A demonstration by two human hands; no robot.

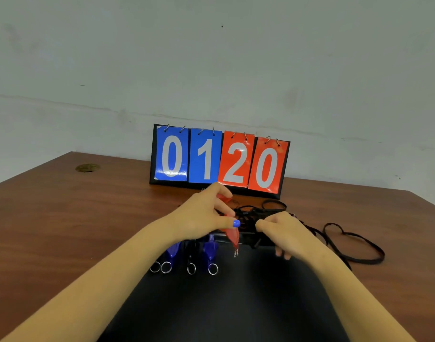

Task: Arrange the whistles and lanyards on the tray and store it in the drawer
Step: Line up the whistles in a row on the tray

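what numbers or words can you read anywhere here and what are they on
"0" on the first blue card of the flip scoreboard
"1" on the second blue card
"2" on the first red card
"0" on the second red card
No other text shows: the whistles, lanyards, tray and desk carry nothing readable.

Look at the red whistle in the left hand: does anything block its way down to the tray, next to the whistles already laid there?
Nothing visible does. The left hand holds the red whistle just over the black tray, and the spot right of the blue whistle is bare. The tangled lanyards lie behind, under the right hand.
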